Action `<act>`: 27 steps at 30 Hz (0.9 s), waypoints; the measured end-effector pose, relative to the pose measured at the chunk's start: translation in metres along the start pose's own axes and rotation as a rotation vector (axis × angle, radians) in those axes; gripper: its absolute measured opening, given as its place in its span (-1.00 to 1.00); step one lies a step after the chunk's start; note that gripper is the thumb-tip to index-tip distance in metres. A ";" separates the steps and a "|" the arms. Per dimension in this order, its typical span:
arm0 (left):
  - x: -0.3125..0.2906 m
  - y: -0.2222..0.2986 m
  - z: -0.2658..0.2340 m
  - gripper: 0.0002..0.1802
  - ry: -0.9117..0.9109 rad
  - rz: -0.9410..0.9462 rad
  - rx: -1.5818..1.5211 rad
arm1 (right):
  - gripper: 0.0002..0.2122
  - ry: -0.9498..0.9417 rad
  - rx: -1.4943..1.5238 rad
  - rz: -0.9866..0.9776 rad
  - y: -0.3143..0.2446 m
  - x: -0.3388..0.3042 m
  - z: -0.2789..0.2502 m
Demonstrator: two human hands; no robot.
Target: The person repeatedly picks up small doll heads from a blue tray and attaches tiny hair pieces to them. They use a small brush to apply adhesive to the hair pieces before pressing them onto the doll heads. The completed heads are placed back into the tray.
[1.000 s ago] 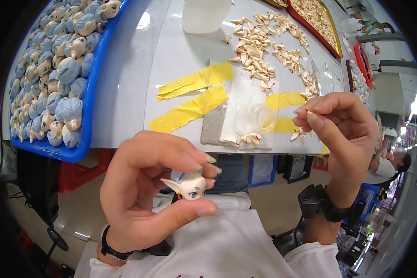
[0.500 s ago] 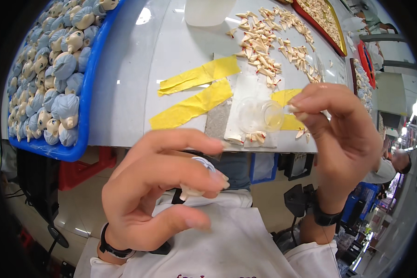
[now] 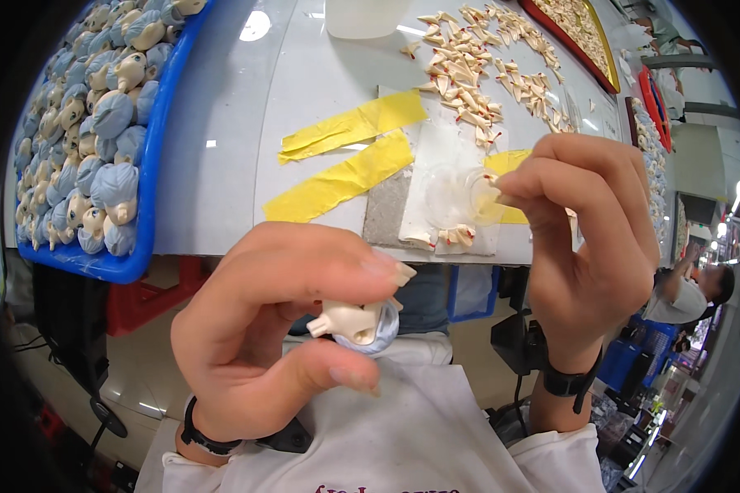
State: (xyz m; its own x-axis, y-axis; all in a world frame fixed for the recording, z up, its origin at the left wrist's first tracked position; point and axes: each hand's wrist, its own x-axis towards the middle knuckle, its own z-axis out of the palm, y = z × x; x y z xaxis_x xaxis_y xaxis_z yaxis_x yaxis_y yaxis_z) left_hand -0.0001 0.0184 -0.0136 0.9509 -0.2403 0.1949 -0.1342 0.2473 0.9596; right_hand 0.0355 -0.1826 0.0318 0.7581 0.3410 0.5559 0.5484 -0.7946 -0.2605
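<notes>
My left hand (image 3: 279, 320) is curled around a small doll head (image 3: 358, 322), held between the thumb and fingers. The head has blue-grey sculpted hair and cream skin; a short peg sticks out of it, and a small hollow shows in its side. My right hand (image 3: 588, 214) is pinched above a clear shallow cup (image 3: 475, 197). Between its fingertips is a small pointed piece with a red tip (image 3: 492, 180), mostly hidden by the fingers. Beside the cup a few cream pointed pieces (image 3: 456, 236) lie on a white pad (image 3: 423, 201).
A blue tray (image 3: 152, 197) full of doll heads stands at the left. Many cream pointed pieces (image 3: 460, 74) are strewn at the far side, near a red-and-gold tray (image 3: 608, 70). Yellow tape strips (image 3: 345, 177) cross the table. A translucent container (image 3: 366, 18) stands behind.
My right hand has moved left and slightly up, its fingertips now over the cup's rim. The doll head has been turned in my left hand, showing more of its cream side.
</notes>
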 end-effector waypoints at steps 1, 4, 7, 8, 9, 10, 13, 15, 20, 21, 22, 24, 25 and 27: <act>0.000 0.001 0.001 -0.51 0.020 -0.014 -0.026 | -0.83 0.004 -0.018 0.000 0.000 0.000 -0.001; -0.002 0.001 0.004 -0.49 0.079 -0.062 -0.111 | -0.84 -0.013 -0.011 0.034 -0.004 -0.006 -0.007; -0.001 0.001 0.008 -0.48 0.128 -0.091 -0.120 | -0.84 -0.004 0.030 0.064 -0.009 -0.010 -0.005; 0.000 0.001 0.012 -0.47 0.148 -0.105 -0.115 | -0.84 -0.002 0.032 0.073 -0.011 -0.011 -0.003; 0.002 0.004 0.017 -0.47 0.178 -0.128 -0.106 | -0.84 0.009 0.055 0.091 -0.013 -0.011 -0.001; 0.003 0.006 0.018 -0.47 0.181 -0.140 -0.108 | -0.85 0.021 0.077 0.108 -0.014 -0.012 0.000; 0.005 0.008 0.018 -0.47 0.144 -0.159 -0.141 | -0.87 0.083 0.278 0.218 -0.015 -0.014 0.001; 0.005 0.010 0.019 -0.45 0.129 -0.167 -0.167 | -0.90 0.100 0.512 0.303 -0.022 -0.017 -0.005; 0.005 0.016 0.025 -0.41 0.198 -0.204 -0.110 | -0.90 -0.064 0.851 0.371 -0.043 -0.016 -0.007; 0.005 0.015 0.024 -0.41 0.183 -0.188 -0.092 | -0.89 -0.054 0.839 0.399 -0.047 -0.017 -0.007; 0.004 0.013 0.021 -0.40 0.152 -0.148 -0.074 | -0.89 -0.037 0.794 0.394 -0.050 -0.018 -0.005; 0.000 0.003 0.011 -0.39 0.076 -0.041 -0.040 | -0.87 -0.005 0.705 0.384 -0.055 -0.019 -0.001; -0.001 0.001 0.008 -0.39 0.050 -0.019 -0.020 | -0.87 0.009 0.640 0.334 -0.055 -0.020 0.000; -0.003 0.003 0.004 -0.39 0.019 -0.019 0.022 | -0.86 0.015 0.567 0.275 -0.054 -0.019 0.002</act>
State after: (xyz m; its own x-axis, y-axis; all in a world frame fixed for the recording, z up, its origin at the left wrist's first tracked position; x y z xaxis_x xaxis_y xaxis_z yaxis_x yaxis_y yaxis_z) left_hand -0.0043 0.0162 -0.0106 0.9584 -0.2270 0.1731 -0.1220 0.2226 0.9673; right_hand -0.0084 -0.1451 0.0337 0.8955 0.1517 0.4185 0.4386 -0.4614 -0.7712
